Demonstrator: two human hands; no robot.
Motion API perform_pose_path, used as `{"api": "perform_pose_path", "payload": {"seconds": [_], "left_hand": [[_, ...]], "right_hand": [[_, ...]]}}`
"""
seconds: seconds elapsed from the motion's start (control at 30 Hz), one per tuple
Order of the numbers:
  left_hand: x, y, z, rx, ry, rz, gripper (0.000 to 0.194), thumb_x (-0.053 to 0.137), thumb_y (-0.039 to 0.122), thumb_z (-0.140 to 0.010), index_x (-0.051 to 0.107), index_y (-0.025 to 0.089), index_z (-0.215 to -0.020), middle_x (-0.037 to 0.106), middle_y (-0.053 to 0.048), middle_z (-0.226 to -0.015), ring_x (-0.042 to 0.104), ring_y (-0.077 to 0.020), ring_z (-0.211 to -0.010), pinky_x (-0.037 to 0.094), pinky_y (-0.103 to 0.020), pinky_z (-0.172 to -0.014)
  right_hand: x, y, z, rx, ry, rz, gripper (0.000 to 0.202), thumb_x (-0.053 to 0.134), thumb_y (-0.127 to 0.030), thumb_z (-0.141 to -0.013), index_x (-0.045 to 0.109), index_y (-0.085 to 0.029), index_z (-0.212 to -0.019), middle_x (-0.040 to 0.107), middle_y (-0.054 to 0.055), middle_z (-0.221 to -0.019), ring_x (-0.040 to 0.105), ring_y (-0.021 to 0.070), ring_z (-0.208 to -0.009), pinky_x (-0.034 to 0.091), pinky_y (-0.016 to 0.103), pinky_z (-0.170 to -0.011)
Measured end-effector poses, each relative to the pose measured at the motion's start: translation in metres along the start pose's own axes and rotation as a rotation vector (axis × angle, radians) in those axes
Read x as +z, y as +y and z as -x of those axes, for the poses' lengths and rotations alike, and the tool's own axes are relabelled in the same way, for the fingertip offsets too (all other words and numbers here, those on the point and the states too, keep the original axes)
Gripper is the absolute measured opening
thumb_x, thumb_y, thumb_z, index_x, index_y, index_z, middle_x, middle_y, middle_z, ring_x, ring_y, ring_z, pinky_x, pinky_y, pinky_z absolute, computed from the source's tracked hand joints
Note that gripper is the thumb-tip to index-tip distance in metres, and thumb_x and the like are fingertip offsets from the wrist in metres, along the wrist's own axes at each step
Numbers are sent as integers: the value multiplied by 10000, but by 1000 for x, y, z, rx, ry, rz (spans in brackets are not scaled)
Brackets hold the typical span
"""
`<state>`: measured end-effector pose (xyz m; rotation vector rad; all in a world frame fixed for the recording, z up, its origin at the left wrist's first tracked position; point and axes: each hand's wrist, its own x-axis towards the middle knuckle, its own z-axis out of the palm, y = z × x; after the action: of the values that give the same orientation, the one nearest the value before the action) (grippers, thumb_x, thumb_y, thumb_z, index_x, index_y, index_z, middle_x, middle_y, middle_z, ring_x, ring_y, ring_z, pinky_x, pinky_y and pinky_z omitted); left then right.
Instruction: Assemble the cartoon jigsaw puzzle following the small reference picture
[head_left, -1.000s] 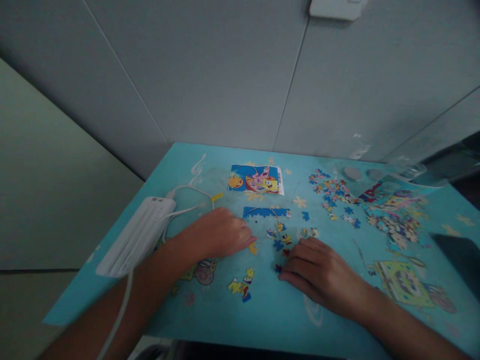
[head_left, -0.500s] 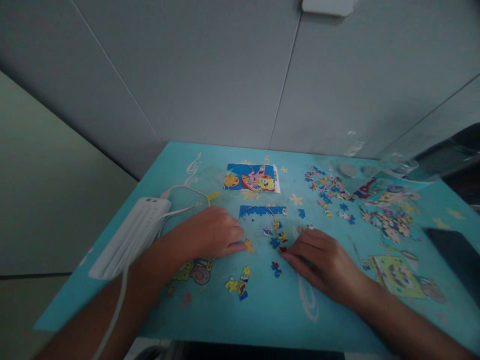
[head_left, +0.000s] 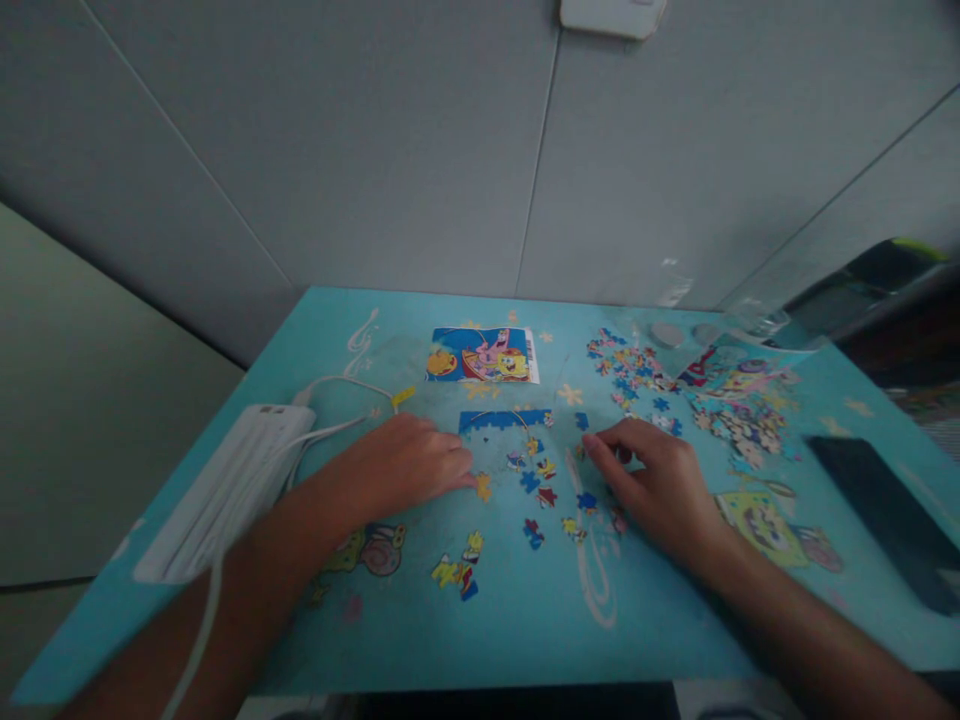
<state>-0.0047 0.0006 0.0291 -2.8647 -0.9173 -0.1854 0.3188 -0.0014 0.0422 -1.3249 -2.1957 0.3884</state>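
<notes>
My left hand (head_left: 420,462) rests on the table with its fingers folded and closed. An orange-yellow puzzle piece (head_left: 484,487) shows at its fingertips. Farther right, my right hand (head_left: 656,485) is closed, thumb and fingers bent together. Its tips are beside a blue piece (head_left: 581,421); what they hold, if anything, is hidden. Between the hands lie loose pieces, among them a dark red one (head_left: 547,497) and a blue-and-red one (head_left: 533,534). A joined blue strip (head_left: 504,420) lies just beyond, and a small yellow cluster (head_left: 454,573) is nearer me.
A printed picture card (head_left: 482,356) lies past the strip. Piles of pieces (head_left: 742,425) and a clear bag with a printed sheet (head_left: 739,370) are at the right, with a dark flat object (head_left: 885,510). A white power bank (head_left: 225,490) with cables sits left.
My right hand has moved away from the dark red piece, up toward the blue piece, uncovering several pieces. My left hand stays by the orange-yellow piece. The view has shifted slightly.
</notes>
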Motion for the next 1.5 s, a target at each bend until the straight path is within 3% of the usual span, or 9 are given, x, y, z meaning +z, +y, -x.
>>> {"api": "perform_pose_path", "payload": {"seconds": [0.3,0.57,0.8,1.07,1.23,1.5], "left_hand": [[-2,-14,2,-65,79,-127,337,413,221,-1053,599,202,-772,591,-5,-697,535,-159,-584,302,-329,-499],[-5,-15,3,-132,-1,-146,265,429,76,-962,634,207,-857,623,-1,-746,579,-176,-625,325,-327,-518],[7,-8,5,-119,113,-142,172,517,136,-983,622,208,-867,616,8,-734,548,-174,-595,320,-334,-524],[0,3,-4,-129,286,-107,317,581,168,-987,532,196,-675,471,39,-614,444,-130,-551,327,-324,-540],[0,-3,-1,-162,325,-135,351,597,188,-979,507,192,-640,438,48,-600,406,-116,-536,324,-309,-540],[-11,-8,1,-152,364,-250,356,592,196,-984,482,205,-646,432,51,-589,424,-121,-528,327,-312,-534]], "right_hand": [[-8,12,-6,79,84,30,289,571,-377,-1002,661,-198,-794,651,16,-730,576,159,-657,425,309,-671],[-13,21,-11,119,128,54,271,583,-355,-984,687,-193,-794,654,16,-709,574,155,-632,418,290,-639],[-15,30,-14,86,124,60,272,585,-346,-990,657,-190,-779,641,20,-723,583,154,-653,425,292,-660],[-18,28,-17,43,134,34,227,599,-305,-989,655,-189,-802,645,24,-733,601,165,-693,433,302,-690],[-16,25,-16,-15,160,-1,245,587,-294,-997,638,-193,-780,622,14,-707,580,159,-685,423,304,-691],[0,36,-15,-43,72,-24,290,567,-318,-1006,618,-195,-748,602,13,-686,548,155,-649,415,306,-671]]}}
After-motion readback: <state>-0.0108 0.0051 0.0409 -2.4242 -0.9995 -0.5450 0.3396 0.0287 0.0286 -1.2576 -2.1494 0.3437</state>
